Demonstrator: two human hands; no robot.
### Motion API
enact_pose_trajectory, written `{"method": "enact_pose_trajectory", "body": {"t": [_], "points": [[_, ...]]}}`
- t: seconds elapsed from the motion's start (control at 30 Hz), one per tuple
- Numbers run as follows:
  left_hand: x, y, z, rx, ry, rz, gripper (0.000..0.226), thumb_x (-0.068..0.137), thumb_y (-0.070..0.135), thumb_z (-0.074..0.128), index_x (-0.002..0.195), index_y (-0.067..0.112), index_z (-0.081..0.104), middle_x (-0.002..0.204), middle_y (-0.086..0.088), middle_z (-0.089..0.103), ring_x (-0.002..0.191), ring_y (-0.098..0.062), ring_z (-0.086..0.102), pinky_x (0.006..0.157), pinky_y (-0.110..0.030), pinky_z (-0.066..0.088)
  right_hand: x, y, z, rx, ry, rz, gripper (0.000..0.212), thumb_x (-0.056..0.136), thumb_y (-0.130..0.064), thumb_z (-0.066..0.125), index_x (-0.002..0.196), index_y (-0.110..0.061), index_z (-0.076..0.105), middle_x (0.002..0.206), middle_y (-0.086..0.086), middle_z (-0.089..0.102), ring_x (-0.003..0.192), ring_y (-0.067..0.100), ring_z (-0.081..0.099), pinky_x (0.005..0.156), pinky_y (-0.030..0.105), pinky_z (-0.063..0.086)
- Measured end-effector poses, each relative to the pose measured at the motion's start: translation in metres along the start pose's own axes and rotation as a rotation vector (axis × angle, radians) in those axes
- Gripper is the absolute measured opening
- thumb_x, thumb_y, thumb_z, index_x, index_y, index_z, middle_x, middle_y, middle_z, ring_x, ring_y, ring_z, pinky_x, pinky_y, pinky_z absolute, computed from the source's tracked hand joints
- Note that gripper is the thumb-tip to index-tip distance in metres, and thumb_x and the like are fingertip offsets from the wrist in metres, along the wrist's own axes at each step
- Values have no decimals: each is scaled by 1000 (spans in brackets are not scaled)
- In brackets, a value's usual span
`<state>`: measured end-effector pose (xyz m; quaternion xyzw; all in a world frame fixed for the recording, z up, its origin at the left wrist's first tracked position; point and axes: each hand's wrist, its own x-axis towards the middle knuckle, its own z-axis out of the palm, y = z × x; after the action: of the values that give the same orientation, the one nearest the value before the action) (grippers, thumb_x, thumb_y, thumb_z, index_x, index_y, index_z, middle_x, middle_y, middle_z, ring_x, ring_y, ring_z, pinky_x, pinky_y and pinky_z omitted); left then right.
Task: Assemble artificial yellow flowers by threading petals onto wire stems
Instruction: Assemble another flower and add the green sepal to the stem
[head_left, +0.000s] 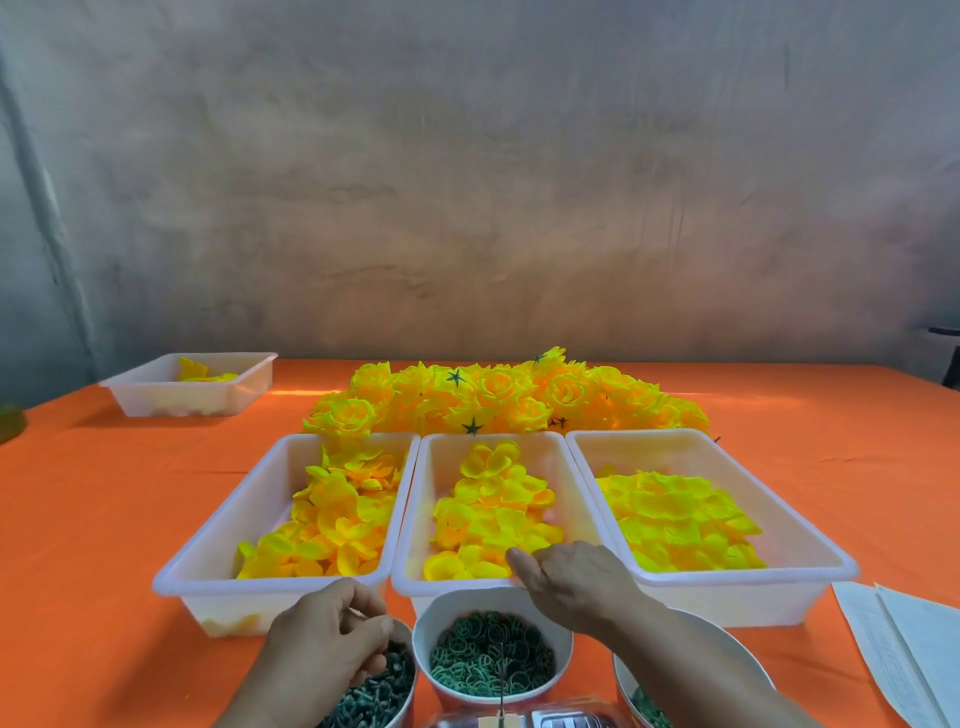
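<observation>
A heap of finished yellow fabric flowers (511, 397) lies behind three white plastic trays of loose yellow petals (485, 506), so much remains. The left hand (324, 647) pinches, perhaps a green stem piece; the right hand (574, 582) reaches loosely curled, empty.

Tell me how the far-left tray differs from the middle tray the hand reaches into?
The far-left tray sits alone at the table's back and holds only a few yellow petals; the middle tray stands in a row of three and is well filled, the right hand over its near rim. Both are white plastic.

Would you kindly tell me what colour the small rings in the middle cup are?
The rings are dark green, seen best in the head view.
</observation>
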<state>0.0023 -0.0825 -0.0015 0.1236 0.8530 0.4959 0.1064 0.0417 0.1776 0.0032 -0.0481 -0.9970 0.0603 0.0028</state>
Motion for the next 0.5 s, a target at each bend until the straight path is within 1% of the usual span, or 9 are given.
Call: {"method": "enact_pose_trajectory", "body": {"t": [0.03, 0.1, 0.13, 0.17, 0.2, 0.3, 0.37, 0.43, 0.5], "points": [[-1, 1, 0, 43, -3, 10, 8, 84, 15, 71, 79, 21, 67, 65, -2, 73, 63, -14, 70, 57, -25, 53, 1, -1, -1, 8, -7, -8, 51, 102, -50, 18, 66, -15, 28, 69, 8, 49, 80, 31, 51, 72, 41, 41], [-4, 3, -1, 143, -25, 41, 13, 80, 22, 71, 73, 32, 67, 65, 3, 72, 63, -7, 68, 61, -22, 51, 4, 1, -2, -27, -9, -16, 55, 101, -54, 16, 63, -19, 36, 61, 3, 36, 77, 30, 46, 64, 36, 36], [-5, 4, -2, 204, -33, 64, 15, 78, 26, 71, 73, 39, 65, 66, 7, 72, 63, -4, 66, 62, -21, 50, 6, 2, -1, -73, -1, -37, 57, 100, -54, 15, 70, -16, 45, 60, 2, 33, 76, 30, 44, 59, 33, 30], [-5, 4, -2, 258, -32, 89, 17, 76, 29, 72, 73, 43, 63, 68, 10, 71, 64, -1, 65, 64, -21, 50, 9, 3, 0, -117, 4, -67, 58, 101, -53, 15, 83, -12, 52, 60, 2, 32, 75, 29, 42, 54, 32, 25], [-4, 4, -3, 298, -34, 111, 16, 75, 32, 72, 72, 45, 63, 71, 13, 70, 65, 1, 62, 66, -20, 50, 10, 3, 0, -148, 6, -102, 56, 102, -50, 15, 94, -11, 54, 60, 3, 33, 73, 28, 39, 51, 31, 21], [-2, 4, -3, 379, -84, 163, 16, 74, 30, 71, 70, 45, 64, 74, 25, 68, 71, 7, 60, 64, -14, 47, 13, 6, 1, -177, 38, -202, 39, 103, -35, 21, 104, -7, 48, 62, 8, 35, 68, 29, 39, 54, 35, 29], [0, 3, -3, 428, -109, 191, 15, 75, 29, 70, 70, 43, 65, 74, 31, 66, 74, 10, 60, 63, -13, 46, 15, 6, 3, -140, 22, -201, 34, 103, -31, 23, 101, -5, 46, 63, 9, 34, 67, 29, 38, 53, 36, 28], [1, 2, -4, 460, -109, 203, 12, 75, 30, 69, 71, 41, 66, 72, 31, 66, 73, 9, 60, 63, -13, 46, 17, 8, 3, -106, -13, -164, 40, 102, -36, 23, 91, -5, 46, 62, 8, 33, 68, 28, 37, 52, 35, 24], [3, -2, -5, 495, -101, 195, 10, 74, 31, 69, 70, 40, 67, 71, 27, 66, 71, 9, 60, 64, -14, 46, 19, 7, 2, -88, -47, -127, 46, 100, -41, 21, 79, -6, 44, 63, 7, 34, 73, 28, 39, 57, 36, 28]]}}
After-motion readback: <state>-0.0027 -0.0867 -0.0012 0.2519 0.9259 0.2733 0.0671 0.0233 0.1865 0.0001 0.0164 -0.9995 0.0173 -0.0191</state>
